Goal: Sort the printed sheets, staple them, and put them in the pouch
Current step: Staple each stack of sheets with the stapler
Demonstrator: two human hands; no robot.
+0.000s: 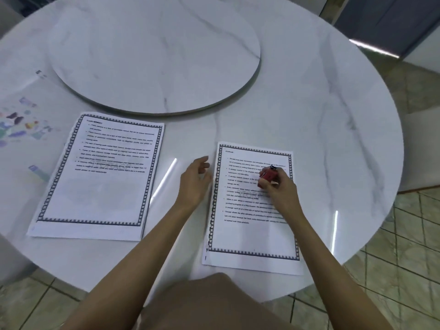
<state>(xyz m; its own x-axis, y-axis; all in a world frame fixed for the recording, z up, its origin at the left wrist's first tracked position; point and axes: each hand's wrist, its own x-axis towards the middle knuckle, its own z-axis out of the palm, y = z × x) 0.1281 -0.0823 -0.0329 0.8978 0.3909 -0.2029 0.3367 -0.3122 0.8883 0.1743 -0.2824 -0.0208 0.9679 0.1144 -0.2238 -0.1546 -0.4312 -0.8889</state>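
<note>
The right pile (pixel 252 210) waits under the right hand (pixel 279 186), which grips a red stapler (pixel 267 176). The left hand (pixel 194 179) is open. The left pile (pixel 100 177) looks sorted; stapling and the pouch (pixel 21 125) are left.

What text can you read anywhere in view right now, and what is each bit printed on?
"STORAGE": heading on the right sheet, blurred, likely reading.
"FLASH MEMORY": heading on the left sheet, blurred, uncertain.
Body text and faint grey watermark on both sheets: too blurred to read.
Red stapler in the right hand: no readable marking.
Clear pouch with coloured prints, at left: labels too small to read.
</note>
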